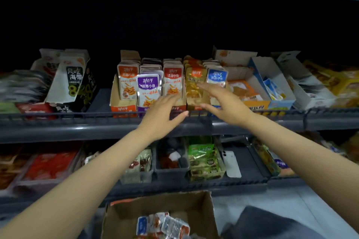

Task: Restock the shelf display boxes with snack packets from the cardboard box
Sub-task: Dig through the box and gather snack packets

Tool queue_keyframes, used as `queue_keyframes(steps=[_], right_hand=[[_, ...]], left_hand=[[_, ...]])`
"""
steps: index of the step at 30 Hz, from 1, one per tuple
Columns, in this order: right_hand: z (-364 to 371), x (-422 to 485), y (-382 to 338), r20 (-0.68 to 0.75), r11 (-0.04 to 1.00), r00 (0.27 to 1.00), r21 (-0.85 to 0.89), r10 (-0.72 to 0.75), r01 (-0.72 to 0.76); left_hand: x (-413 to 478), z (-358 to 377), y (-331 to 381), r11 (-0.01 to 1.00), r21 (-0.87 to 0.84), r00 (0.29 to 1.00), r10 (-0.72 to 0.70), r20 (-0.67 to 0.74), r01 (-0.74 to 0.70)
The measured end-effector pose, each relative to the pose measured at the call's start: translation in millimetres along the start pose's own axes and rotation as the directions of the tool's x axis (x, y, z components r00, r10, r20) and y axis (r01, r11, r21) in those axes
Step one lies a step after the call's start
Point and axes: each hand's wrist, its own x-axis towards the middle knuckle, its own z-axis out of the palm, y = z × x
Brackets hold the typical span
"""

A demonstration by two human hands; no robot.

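Head camera: both bare arms reach up to the upper shelf (77, 122), where five display boxes stand side by side, packed with upright packets. From the left they are the orange box (123, 93), purple box (148, 91), red box (172, 81), gold box (195, 91) and the blue packets (217, 75).

The left hand (162, 116) is at the front of the red box. Its fingers are straight and loosely spread, the thumb juts right toward the gold box, and it grips nothing.

The right hand (223, 105) comes in from the other side, across the front of the blue row. Its fingers are stretched flat, with the tips over the face of the gold box and the thumb low by its bottom edge, and it holds nothing either. The two hands flank the gold box. I cannot tell whether either one actually touches it.

Down at the bottom edge the cardboard box (136, 211) sits open, close to the person and well below the hands. A loose heap of snack packets (165, 225) lies inside, red, blue and silver.

On the lower shelf, beneath the hands, dark trays hold more goods, among them green packets (204, 159).

Off to the left on the upper shelf stands a black-and-white carton (74, 79).
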Motion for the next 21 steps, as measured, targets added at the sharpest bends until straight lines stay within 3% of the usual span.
queue_keyframes(steps=[12, 16, 21], right_hand=[[136.1, -123.9, -42.9, 0.304, 0.968, 0.945, 0.175, 0.118, -0.178], [194.9, -156.4, -46.6, 0.462, 0.935, 0.869, 0.199, 0.176, -0.295], [259.6, -187.8, -44.2, 0.619, 0.866, 0.75, 0.219, 0.232, -0.449]], left_hand=[[-155.0, 73.6, -78.4, 0.994, 0.079, 0.968, -0.094, 0.232, 0.078], [-197.8, 107.8, -102.7, 0.981, 0.127, 0.924, -0.182, 0.336, 0.148], [-237.9, 151.1, -134.3, 0.959, 0.156, 0.82, -0.285, 0.497, 0.238]])
